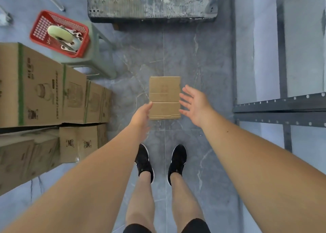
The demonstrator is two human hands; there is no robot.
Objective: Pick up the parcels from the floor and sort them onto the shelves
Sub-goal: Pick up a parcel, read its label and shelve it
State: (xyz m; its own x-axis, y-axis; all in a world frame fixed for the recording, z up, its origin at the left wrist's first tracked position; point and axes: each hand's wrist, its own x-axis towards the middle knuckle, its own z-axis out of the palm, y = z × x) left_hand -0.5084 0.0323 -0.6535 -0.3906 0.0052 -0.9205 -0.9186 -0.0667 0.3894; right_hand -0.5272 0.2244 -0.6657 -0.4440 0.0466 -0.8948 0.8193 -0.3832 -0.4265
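Note:
A small flat cardboard parcel (164,97) lies on the grey tiled floor just ahead of my feet. My left hand (141,115) reaches down at the parcel's lower left edge, its fingertips at the cardboard; whether they touch it I cannot tell. My right hand (193,103) hovers at the parcel's right edge, palm turned inward and fingers spread, holding nothing. The dark metal shelf rack (278,107) stands to the right.
Stacked cardboard cartons (44,91) line the left side. Behind them a red basket (59,33) with a tape roll sits on a grey stool (98,56). A worn grey pallet (151,3) lies ahead. My black shoes (161,162) stand behind the parcel.

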